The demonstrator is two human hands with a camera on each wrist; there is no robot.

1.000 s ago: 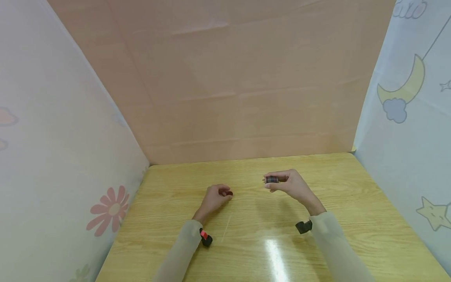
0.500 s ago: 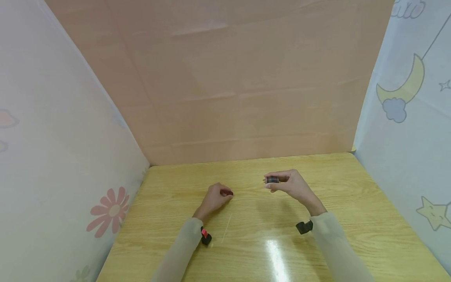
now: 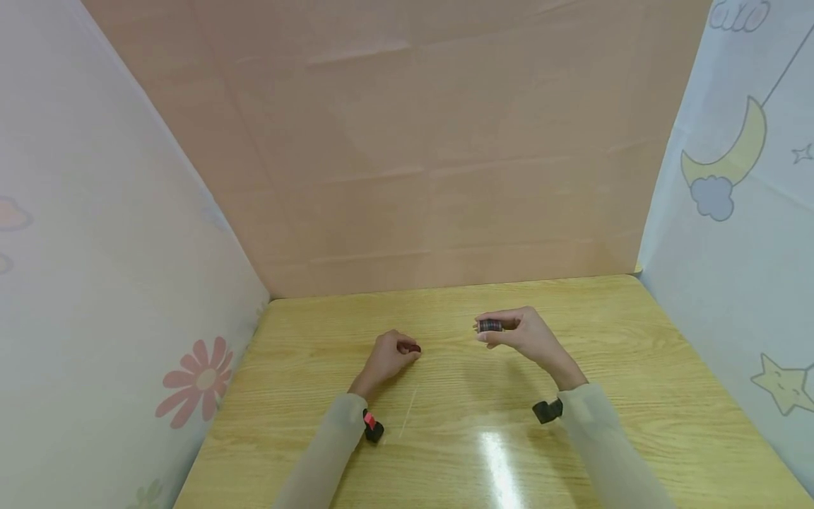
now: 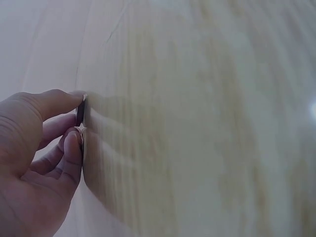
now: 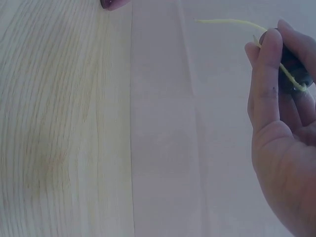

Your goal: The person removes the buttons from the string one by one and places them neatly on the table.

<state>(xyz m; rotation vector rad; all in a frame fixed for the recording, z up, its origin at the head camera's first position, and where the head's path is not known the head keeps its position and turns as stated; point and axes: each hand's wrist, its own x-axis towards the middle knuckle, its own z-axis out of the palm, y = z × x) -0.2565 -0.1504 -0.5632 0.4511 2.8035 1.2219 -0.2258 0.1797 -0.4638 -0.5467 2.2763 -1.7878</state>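
Note:
Near the middle of the table, my left hand (image 3: pixel 384 359) rests low and pinches a small dark-red round piece (image 3: pixel 415 348). In the left wrist view this piece shows edge-on as a thin dark disc (image 4: pixel 80 114) between thumb and fingertips, at the wood surface. Raised above the table to the right, my right hand (image 3: pixel 533 338) grips a short dark cylinder with coloured stripes (image 3: pixel 490 326) between thumb and fingers. A thin yellow cord (image 5: pixel 229 21) sticks out of one end and also runs along the cylinder's side in the right wrist view. The fingers partly cover the cylinder.
The wooden table (image 3: pixel 445 396) has a bright light reflection near its front. A tan sheet (image 3: pixel 407 177) stands behind it. Printed cloth walls (image 3: pixel 114 283) close off the left and right sides. Each wrist carries a small black camera (image 3: pixel 548 411).

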